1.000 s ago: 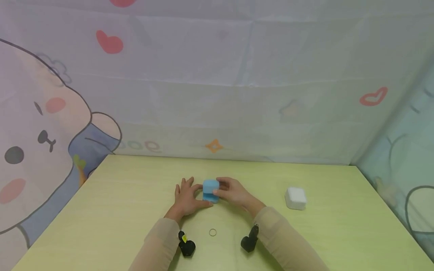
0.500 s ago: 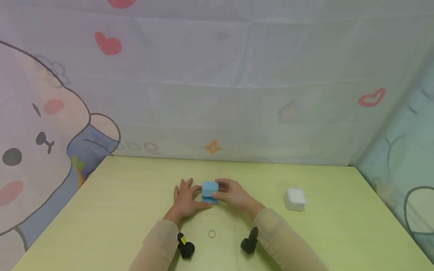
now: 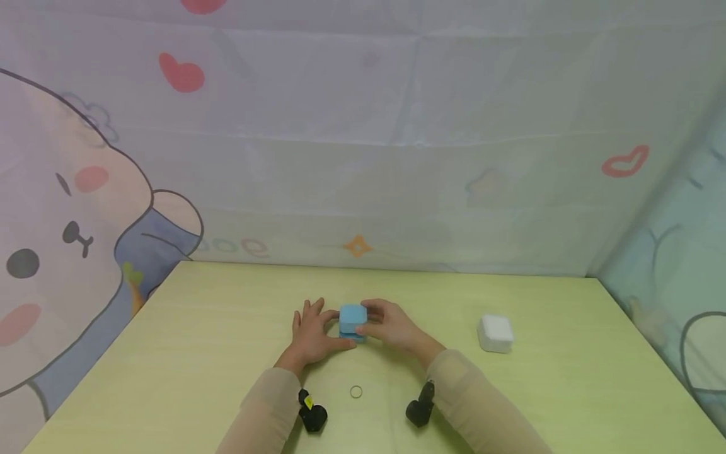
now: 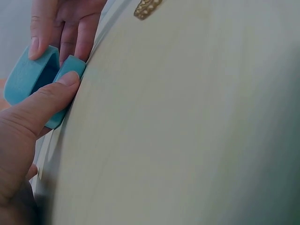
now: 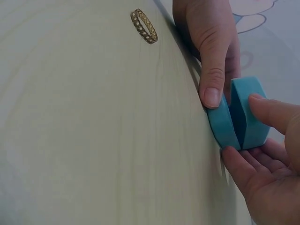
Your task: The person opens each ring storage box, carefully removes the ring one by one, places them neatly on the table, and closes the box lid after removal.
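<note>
Both forearms reach forward and slant inward. The left forearm (image 3: 261, 410) runs up behind the fingers of the left hand (image 3: 312, 334), its wrist (image 3: 289, 359) below and outward of them. That hand grips between thumb and index finger: the left thumb (image 4: 49, 96) reaches across toward the right hand (image 3: 394, 326), nearer the body than the index finger (image 3: 331, 314). The remaining left fingers (image 3: 307, 309) fan out, beyond and outward of that thumb.

The right forearm (image 3: 482, 403) comes in from the other side. The right hand pinches, its right thumb (image 5: 274, 110) set opposite bent right fingers (image 5: 241, 171). In the head view, those fingertips lie farther off than the thumb tip. The two thumbs stand close, their tips apart.
</note>
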`<state>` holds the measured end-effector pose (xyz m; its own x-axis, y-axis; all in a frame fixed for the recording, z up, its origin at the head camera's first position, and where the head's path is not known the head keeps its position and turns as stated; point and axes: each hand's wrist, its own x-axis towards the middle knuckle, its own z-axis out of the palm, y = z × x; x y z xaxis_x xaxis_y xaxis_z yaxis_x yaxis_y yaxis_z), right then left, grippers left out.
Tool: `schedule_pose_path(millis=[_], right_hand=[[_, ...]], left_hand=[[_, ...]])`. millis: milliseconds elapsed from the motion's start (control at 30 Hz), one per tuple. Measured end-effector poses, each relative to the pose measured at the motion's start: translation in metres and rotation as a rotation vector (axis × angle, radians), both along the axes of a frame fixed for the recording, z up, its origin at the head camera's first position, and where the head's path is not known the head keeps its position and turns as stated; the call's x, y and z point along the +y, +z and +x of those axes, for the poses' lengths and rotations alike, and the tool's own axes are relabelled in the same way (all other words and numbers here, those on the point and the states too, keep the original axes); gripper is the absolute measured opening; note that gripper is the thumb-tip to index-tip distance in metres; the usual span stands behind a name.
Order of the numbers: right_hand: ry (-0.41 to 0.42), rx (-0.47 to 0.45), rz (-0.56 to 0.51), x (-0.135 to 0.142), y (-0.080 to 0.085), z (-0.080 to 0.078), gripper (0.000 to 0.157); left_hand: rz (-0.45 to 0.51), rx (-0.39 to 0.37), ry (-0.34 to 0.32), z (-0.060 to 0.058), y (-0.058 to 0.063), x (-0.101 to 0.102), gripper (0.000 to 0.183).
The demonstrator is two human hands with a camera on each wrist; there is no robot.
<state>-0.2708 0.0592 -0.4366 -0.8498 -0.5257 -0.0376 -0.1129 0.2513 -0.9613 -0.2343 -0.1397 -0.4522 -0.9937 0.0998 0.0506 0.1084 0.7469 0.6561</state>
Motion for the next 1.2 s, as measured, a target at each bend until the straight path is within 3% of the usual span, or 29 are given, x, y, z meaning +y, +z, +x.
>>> schedule_pose_path(millis=[467,1200], right_hand=[[0.002,0.082,0.06,0.0006,0.0024,0.0019,0.06],[-0.026,0.085,0.096,-0.0009,-0.0006,0.003,0.063]], left_hand=[[-0.013,0.002,0.003,0.0008,0.0004,0.0004,0.064],[-0.009,-0.002,0.006,-0.0012,-0.0026,-0.0006,0.065]])
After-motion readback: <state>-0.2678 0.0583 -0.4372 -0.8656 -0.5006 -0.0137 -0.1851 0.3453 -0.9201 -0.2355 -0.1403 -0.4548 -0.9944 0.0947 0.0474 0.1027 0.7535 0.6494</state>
